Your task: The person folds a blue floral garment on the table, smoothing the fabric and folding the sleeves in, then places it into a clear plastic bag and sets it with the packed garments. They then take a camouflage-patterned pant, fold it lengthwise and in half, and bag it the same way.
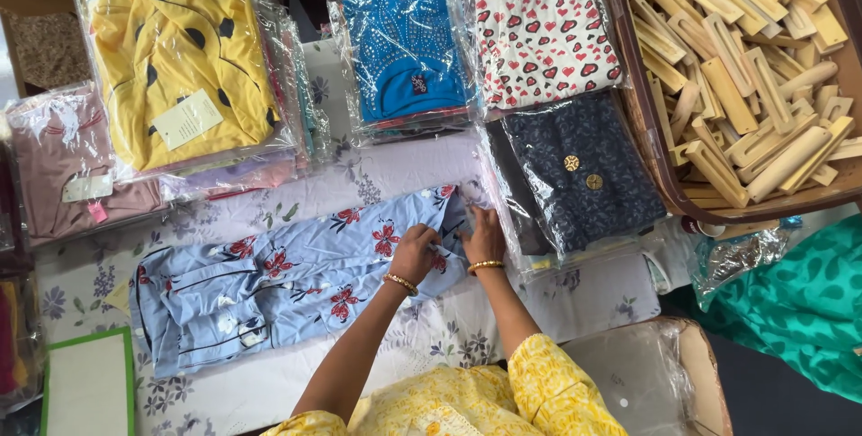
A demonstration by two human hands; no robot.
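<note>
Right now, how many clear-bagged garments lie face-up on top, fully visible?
5: yellow spotted and mauve at left, blue beaded centre, heart-print and dark navy right. More bags are stacked beneath, partly hidden.

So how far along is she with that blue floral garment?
Done: packed garments lie bagged in stacks. In hand: the left hand and right hand pinch one end of the blue floral garment, which lies partly folded on the table. Left: it is not bagged.

head cam | looks steeply down | close over table (593,297)
</note>
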